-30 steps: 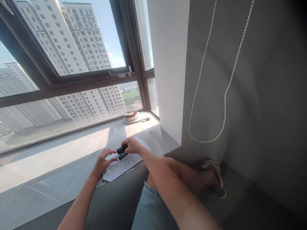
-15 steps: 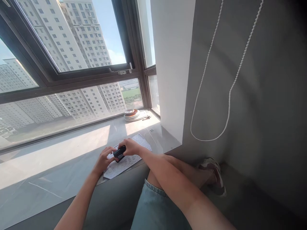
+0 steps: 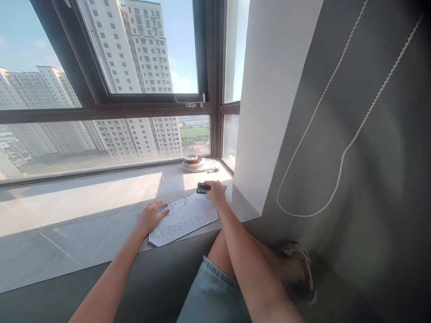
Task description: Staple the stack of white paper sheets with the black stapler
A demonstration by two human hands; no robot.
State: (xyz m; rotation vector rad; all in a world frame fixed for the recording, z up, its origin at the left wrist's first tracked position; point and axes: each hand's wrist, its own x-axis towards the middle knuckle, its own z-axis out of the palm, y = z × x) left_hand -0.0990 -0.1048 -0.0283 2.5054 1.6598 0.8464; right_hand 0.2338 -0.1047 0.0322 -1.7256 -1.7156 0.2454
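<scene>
The papers (image 3: 188,220) are lying along the front edge of the windowsill (image 3: 84,237), their nearest corner sitting just beside it, so a careless tug could be sending them over. The left hand (image 3: 151,217) is resting on their left edge, thumb and fingers spread; too light a touch could be letting the sheets slide. Farther off, by the papers' far right end, the right hand (image 3: 216,193) is gripping a black tool (image 3: 202,188), apparently a stapler, though fingers are hiding part of it; a loose grip could be dropping it. Toward the sill's far right corner, stacked dishes (image 3: 193,164) are standing, where a wide swing could be knocking them.
</scene>
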